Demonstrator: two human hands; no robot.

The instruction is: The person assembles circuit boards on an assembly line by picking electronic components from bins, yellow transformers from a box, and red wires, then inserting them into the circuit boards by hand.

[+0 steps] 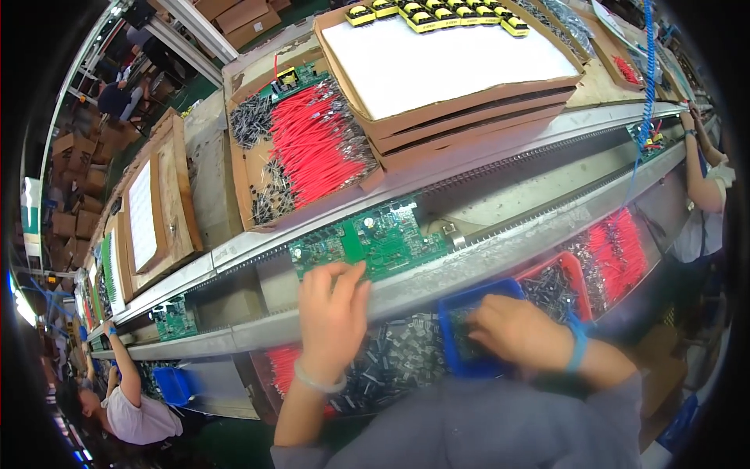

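Observation:
A green circuit board [371, 242] lies in the conveyor track in front of me. My left hand [334, 309] is at its near left edge, fingers bent and thumb and forefinger drawn close together; anything between them is too small to make out. My right hand [519, 332] reaches over a blue bin [483, 293], its fingers curved down into it with the thumb apart from the forefinger. Small dark parts show at the bottom of the bin, partly hidden by that hand. I see nothing held in the right hand.
Beside the blue bin lie loose metal-legged parts [402, 344] and a red bin [578, 273]. Beyond the conveyor rail [258, 316] stand a carton of red-sleeved parts [320, 148] and stacked trays [461, 129]. A blue coiled cord [647, 86] hangs at right. Co-workers stand at both sides.

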